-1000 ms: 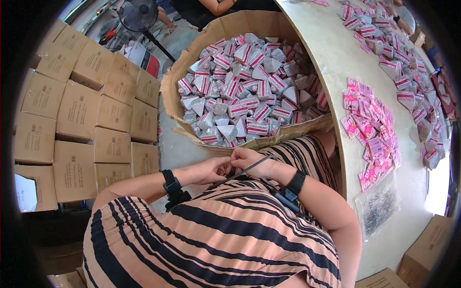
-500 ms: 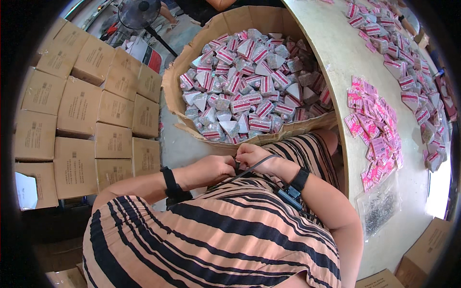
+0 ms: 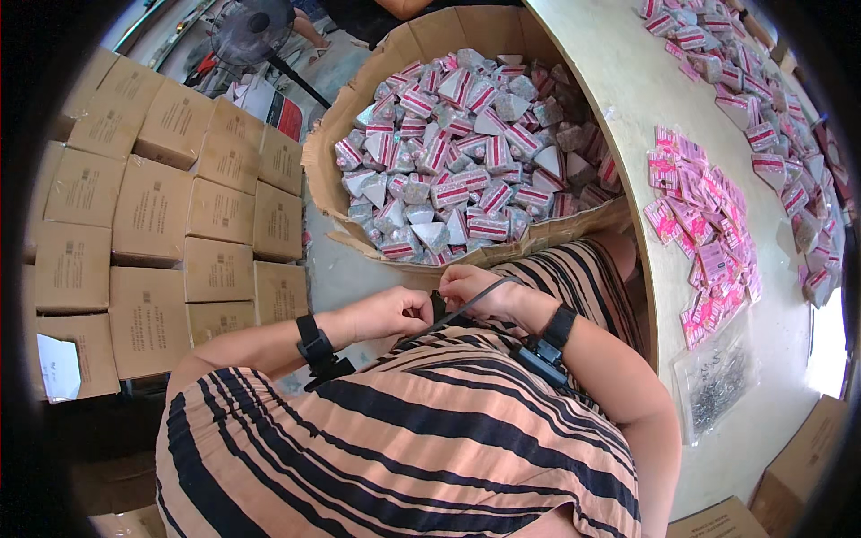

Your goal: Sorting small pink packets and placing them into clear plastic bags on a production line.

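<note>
grip of left hand [image 3: 395, 313] and right hand [image 3: 477, 292] pinches one small dark piece [image 3: 439, 306] near one cardboard bin [image 3: 484, 29].

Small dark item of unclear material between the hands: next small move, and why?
I'd probably nudge the thin grey cable aside before moving the small dark item: the cable crosses the right hand and passes close to the item, which sits between that hand and the left hand.
</note>
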Available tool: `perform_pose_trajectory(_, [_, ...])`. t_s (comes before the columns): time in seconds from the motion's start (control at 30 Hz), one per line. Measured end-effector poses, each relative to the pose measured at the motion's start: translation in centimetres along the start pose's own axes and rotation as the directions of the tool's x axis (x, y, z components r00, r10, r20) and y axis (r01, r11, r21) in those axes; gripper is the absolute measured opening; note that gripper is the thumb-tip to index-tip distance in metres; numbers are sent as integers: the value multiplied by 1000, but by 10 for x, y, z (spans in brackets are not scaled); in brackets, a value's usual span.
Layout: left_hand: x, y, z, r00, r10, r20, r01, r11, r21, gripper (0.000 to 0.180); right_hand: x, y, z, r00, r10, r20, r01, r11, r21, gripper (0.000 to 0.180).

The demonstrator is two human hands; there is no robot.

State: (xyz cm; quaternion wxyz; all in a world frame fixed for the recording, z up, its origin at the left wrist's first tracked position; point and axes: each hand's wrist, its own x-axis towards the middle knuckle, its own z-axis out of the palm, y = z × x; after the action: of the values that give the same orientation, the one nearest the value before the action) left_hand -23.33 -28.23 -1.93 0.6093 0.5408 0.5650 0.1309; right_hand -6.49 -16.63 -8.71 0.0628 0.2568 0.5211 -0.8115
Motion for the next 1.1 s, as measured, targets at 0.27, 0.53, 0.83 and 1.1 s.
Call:
perform_pose_trajectory(0.27, [-5, 38, -14, 991, -71, 111, 42, 968, 248, 11, -1, -4, 1, 972, -232, 27, 231, 940, -249, 16])
perform_pose_trajectory(0.53, [6, 39, -50, 895, -320, 310, 353, 934, -56, 20, -10, -14, -9, 985, -134, 108, 137, 990, -19, 13])
perform_pose_trajectory(0.83, [44, 151, -285, 901, 46, -432, 165, 884, 438, 36, -57, -44, -38, 979, -79, 189, 125, 962, -242, 10])
perform_pose_trajectory(1.1, [140, 242, -311, 660, 689, -300, -468, 689, 554, 29, -123, -48, -59, 590, -609, -530, 377, 788, -486, 12])
